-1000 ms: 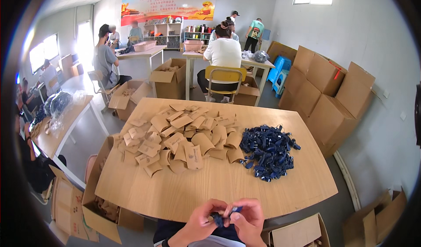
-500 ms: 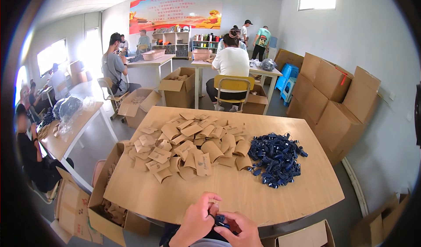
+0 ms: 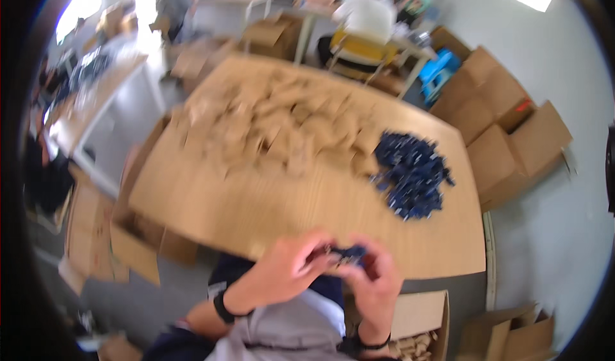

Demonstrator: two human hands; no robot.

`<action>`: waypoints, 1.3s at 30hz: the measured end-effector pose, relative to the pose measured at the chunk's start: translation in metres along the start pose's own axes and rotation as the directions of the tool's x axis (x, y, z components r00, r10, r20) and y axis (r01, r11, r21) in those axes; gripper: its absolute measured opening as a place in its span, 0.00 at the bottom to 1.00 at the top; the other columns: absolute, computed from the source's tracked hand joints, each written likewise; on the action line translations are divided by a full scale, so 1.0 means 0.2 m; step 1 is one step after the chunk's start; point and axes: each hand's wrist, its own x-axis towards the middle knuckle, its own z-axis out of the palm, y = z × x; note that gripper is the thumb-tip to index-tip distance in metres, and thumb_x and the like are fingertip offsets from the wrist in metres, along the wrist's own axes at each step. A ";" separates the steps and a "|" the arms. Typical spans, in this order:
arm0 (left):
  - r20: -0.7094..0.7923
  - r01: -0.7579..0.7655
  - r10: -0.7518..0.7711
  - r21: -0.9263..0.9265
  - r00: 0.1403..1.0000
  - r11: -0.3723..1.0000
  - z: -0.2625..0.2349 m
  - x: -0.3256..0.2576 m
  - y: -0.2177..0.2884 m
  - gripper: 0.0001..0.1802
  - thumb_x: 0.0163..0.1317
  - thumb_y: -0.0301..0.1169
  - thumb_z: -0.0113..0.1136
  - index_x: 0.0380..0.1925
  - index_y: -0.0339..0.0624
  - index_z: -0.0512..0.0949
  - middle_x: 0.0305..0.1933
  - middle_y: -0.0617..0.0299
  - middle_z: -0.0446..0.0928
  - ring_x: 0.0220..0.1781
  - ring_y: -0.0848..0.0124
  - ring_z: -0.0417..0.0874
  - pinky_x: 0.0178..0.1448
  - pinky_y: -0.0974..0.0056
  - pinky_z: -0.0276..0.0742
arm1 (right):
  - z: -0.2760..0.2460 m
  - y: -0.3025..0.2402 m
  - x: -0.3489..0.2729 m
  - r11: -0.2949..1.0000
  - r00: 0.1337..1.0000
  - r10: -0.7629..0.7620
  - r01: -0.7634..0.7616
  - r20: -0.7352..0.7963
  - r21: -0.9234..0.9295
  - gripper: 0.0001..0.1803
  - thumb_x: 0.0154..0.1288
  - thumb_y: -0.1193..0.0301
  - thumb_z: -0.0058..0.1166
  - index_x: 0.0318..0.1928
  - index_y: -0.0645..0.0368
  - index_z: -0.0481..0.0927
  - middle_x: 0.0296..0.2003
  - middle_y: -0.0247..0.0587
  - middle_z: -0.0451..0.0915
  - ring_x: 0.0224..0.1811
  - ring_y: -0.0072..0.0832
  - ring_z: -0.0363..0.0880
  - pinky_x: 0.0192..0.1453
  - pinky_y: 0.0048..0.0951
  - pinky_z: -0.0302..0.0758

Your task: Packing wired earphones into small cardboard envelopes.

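Left hand: the left hand (image 3: 291,258) is curling its fingers and, through some blur, is gripping the left end of a dark blue piece (image 3: 351,253).
Right hand: the right hand (image 3: 373,271) is pinching the right end of the same piece.
Piece in work: it is sitting between both hands, above the near edge of the tabletop (image 3: 256,213); I am judging its handling as unfinished.
Left to do: the dark blue pile (image 3: 416,175) is lying at the right of the tabletop, so much seems to be remaining.
Done: the brown packets (image 3: 282,117) are lying loose at far left and centre; whether they are containing anything, I cannot tell. Brown pieces are also filling part of the near-right carton (image 3: 419,314).
Count, hands: two are working, on one piece, as far as the blur is allowing.
Count, piles: one blue and one brown are showing; their many pieces are overlapping too much for counting.
Count, cartons beside the tabletop: one is standing near right, one near left (image 3: 128,239).
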 end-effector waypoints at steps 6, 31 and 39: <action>-0.168 -0.276 0.408 0.507 0.898 0.817 0.04 -0.02 -0.03 0.09 0.56 0.31 0.68 0.34 0.46 0.76 0.24 0.65 0.75 0.22 0.63 0.77 0.26 0.61 0.70 | 0.03 0.04 0.09 0.990 1.000 -0.009 0.009 -0.003 0.143 0.13 0.62 0.82 0.59 0.47 0.67 0.78 0.38 0.34 0.73 0.39 0.20 0.75 0.43 0.19 0.72; -0.437 0.355 0.055 0.791 0.898 0.498 -0.51 -0.15 -0.45 0.12 0.57 0.24 0.60 0.40 0.37 0.71 0.47 0.51 0.74 0.52 0.51 0.75 0.52 0.51 0.73 | 0.04 -0.40 0.52 0.341 0.483 -0.859 0.787 0.169 -0.514 0.13 0.64 0.89 0.55 0.48 0.83 0.74 0.41 0.65 0.82 0.40 0.39 0.84 0.48 0.33 0.83; -0.320 0.127 -0.077 0.140 0.944 0.982 -0.42 -0.15 -0.17 0.14 0.64 0.23 0.54 0.49 0.34 0.75 0.48 0.55 0.78 0.51 0.62 0.80 0.49 0.64 0.77 | 0.07 -0.56 0.53 0.006 0.278 -0.897 0.784 0.344 -0.620 0.09 0.67 0.87 0.52 0.44 0.85 0.75 0.44 0.68 0.81 0.40 0.44 0.86 0.44 0.35 0.88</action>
